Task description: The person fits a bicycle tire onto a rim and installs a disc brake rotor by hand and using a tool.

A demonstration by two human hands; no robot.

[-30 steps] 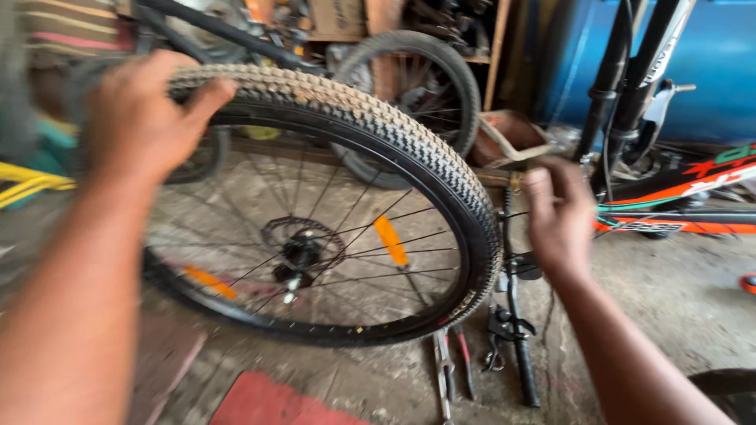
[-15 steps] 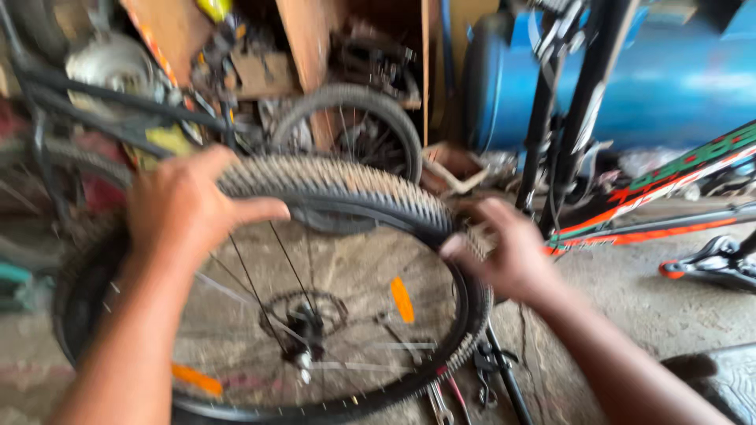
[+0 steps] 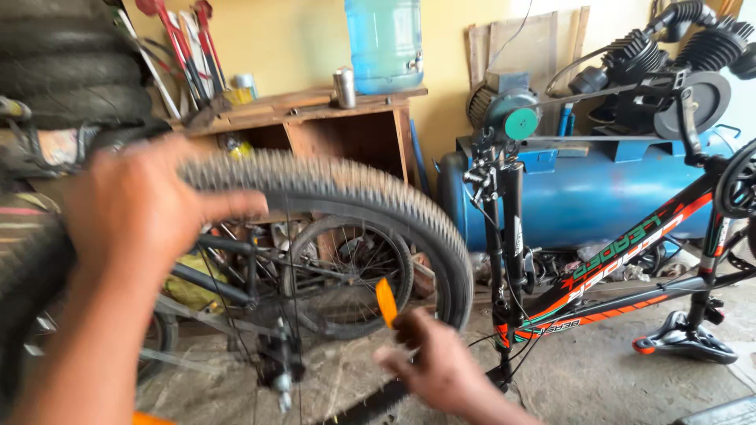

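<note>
Two hands on one bicycle wheel (image 3: 331,236), held upright and close to the camera; frame heavily motion-blurred.

Left hand (image 3: 146,208): at 10 o'clock on the wheel, palm and fingers wrapped over the knobby tyre tread, clamped on it. Right hand (image 3: 437,366): at 5 o'clock, low on the rim side near the orange spoke reflector (image 3: 386,301). Blur hides the fingers; cannot tell whether it grips the rim or only rests against it. Hands well apart, on opposite sides of the wheel. Hub and axle (image 3: 279,370) hang at 6 o'clock, off the ground.

Risks, as judged:
- Wheel carried mainly by the left grip; if the right hand is only resting, the wheel could swing or drop axle-first onto the concrete floor (image 3: 598,378).
- Right-hand fingers sit near the spokes; a turning wheel could pinch them.
- Inverted black-and-orange bicycle frame (image 3: 622,267) stands just beside the wheel at 3 o'clock; a swing could knock its fork (image 3: 504,236).

Count:
- Wheels in hand: 1
- Smaller wheel behind it, seen through the spokes: 1 (image 3: 354,275)
- Orange reflectors visible: 1
- Blue compressor tank (image 3: 583,197): 1
- Blue water bottle on wooden bench: 1 (image 3: 386,43)
- Stacked tyres at 10 o'clock of the scene: about 3, blurred (image 3: 71,71)
</note>
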